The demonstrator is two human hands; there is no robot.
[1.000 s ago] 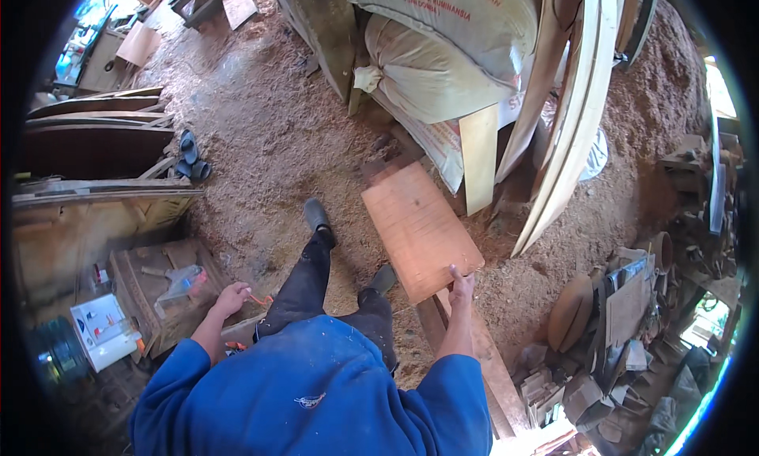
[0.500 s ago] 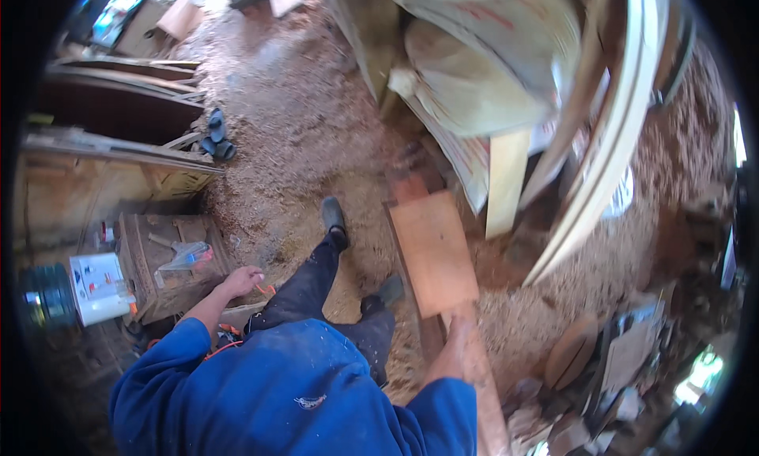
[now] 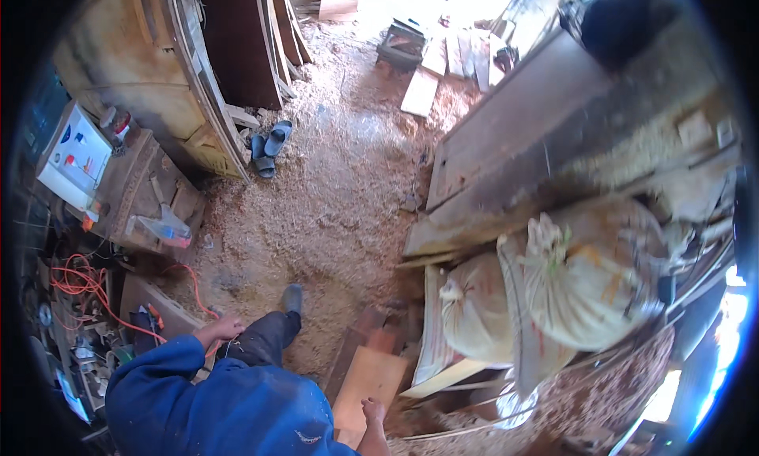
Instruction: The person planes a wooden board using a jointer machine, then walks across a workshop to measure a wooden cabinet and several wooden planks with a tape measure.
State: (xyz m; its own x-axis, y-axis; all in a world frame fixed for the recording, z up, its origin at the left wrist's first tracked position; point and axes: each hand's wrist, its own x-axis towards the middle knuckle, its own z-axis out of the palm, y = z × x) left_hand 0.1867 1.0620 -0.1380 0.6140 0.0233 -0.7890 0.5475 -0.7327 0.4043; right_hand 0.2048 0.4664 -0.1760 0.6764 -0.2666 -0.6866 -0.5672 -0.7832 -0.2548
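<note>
My left hand (image 3: 229, 327) is closed beside my left thigh, next to an orange cord (image 3: 194, 286) that passes by it. What its fingers hold, if anything, is too small to make out. My right hand (image 3: 373, 411) is at the right edge of a flat, light-brown wooden board (image 3: 368, 381). Its fingers are loosely bent and apart, with nothing visible in them; whether they touch the board cannot be told. Under the board's far end lies a darker, reddish plank (image 3: 364, 329).
Sawdust and shavings cover the floor (image 3: 324, 195). Tied white sacks (image 3: 585, 290) and a long wooden panel (image 3: 506, 140) stand at right. At left are a wooden box (image 3: 146, 187) with a plastic bag (image 3: 168, 225), slippers (image 3: 269, 147) and a coiled cord (image 3: 79, 278). Boards (image 3: 466, 56) lie far ahead.
The view has turned to the right and tipped up, so the sacks and board sit lower. My right hand has come off the board's near end; my left stays by my thigh.
</note>
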